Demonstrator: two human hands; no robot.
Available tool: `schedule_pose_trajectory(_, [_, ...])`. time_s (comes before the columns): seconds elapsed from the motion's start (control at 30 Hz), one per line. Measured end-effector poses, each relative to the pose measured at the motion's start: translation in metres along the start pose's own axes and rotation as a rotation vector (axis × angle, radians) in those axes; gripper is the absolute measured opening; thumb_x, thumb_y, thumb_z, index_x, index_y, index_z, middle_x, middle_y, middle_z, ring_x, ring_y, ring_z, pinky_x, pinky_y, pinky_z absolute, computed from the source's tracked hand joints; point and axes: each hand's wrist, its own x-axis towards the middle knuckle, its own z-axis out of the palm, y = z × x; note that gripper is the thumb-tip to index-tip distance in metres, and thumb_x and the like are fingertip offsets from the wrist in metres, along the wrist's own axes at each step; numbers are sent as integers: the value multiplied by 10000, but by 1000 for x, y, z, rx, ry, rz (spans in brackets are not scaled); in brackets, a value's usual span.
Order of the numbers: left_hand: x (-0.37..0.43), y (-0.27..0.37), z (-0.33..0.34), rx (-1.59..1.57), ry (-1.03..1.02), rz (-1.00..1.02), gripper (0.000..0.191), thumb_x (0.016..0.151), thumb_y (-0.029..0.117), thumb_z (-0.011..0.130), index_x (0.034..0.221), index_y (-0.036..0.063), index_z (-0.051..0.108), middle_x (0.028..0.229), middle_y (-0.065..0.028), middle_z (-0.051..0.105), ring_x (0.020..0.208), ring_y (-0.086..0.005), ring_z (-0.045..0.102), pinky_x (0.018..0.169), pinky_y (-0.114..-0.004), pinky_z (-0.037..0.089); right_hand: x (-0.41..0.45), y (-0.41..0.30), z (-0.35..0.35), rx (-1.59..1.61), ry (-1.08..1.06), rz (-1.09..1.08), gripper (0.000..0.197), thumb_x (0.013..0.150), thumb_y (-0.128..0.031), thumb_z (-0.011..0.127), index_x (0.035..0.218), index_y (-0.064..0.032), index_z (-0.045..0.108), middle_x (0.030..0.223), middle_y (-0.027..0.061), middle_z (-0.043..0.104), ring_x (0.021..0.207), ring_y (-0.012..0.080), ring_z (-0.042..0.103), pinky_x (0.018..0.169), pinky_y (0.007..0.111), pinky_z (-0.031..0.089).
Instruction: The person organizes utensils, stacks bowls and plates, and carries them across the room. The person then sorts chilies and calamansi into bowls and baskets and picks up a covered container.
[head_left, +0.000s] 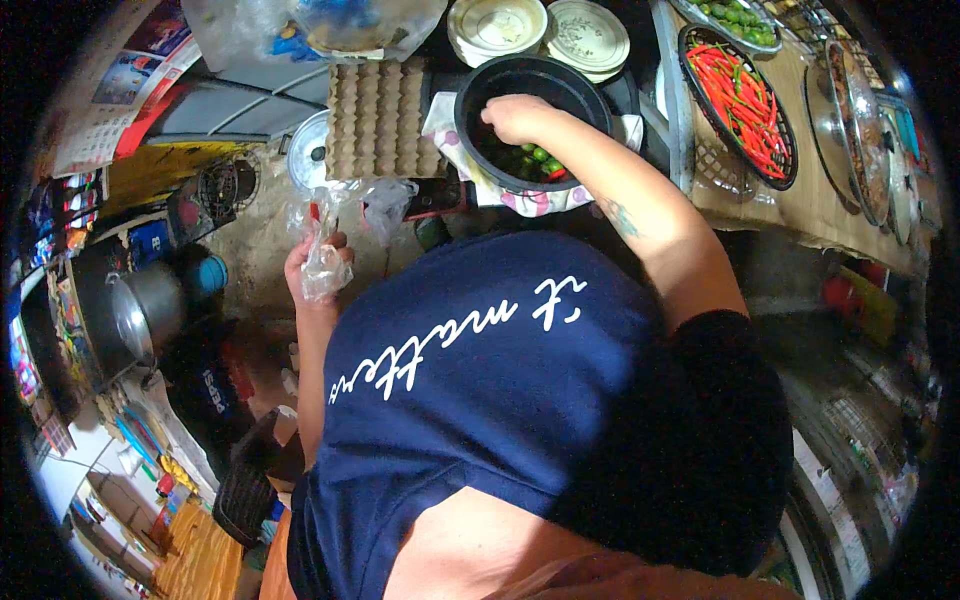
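My left hand (324, 262) is closed around the gathered part of a clear plastic bag (327, 274), and something red shows just above the fingers. My right hand (517, 118) reaches inside a round black tub (480, 79), its fingers curled down and partly hidden, so whether they grip anything is unclear. Small green citrus fruits (537, 156) lie in the tub below my right wrist, with a bit of red beside them. Under the tub is a white cloth with pink spots (532, 201).
Cardboard egg trays (379, 120) stand left of the tub, near a metal lid (309, 150). Stacked plates (589, 37) sit behind it. To the right, a black basket of red chillies (739, 112), a bowl of green fruits (739, 26) and a glass-lidded dish (862, 135) crowd a wooden table (727, 206).
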Motion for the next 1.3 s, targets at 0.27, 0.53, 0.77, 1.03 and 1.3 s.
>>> schedule_pose_trajectory(0.27, [-9,-6,-5,106,89,58,373,749,185,487,1113,114,444,742,-91,464,599,-202,420,477,-287,378,20,4,39,-160,22,101,254,728,-95,464,902,-1,622,967,169,592,894,276,583,759,374,465])
schedule_pose_trajectory(0.53, [-3,-10,2,168,174,31,322,746,216,488,1022,54,459,737,-95,486,611,-212,459,491,-315,403,16,-3,26,-107,-62,200,246,729,-102,453,866,-8,635,952,154,600,908,278,574,741,369,474])
schedule_pose_trajectory(0.77, [12,4,15,190,192,35,269,761,207,479,970,39,482,751,-103,505,601,-218,480,475,-310,419,-5,-5,4,-233,256,23,197,670,-101,517,840,-71,612,884,119,589,837,269,582,689,377,484])
schedule_pose_trajectory(1.03, [70,92,141,500,78,652,309,706,15,519,1014,-11,514,948,-120,556,839,-236,546,730,-318,461,-66,-21,-24,49,557,129,174,620,-168,574,757,-76,517,751,114,547,717,302,566,625,400,462])
schedule_pose_trajectory(1.3, [175,133,291,787,-127,1593,214,735,71,497,933,-11,506,924,-89,509,867,-195,471,809,-300,356,-114,-39,-12,321,773,240,160,640,-167,609,744,-81,523,706,82,539,642,269,557,550,366,439])
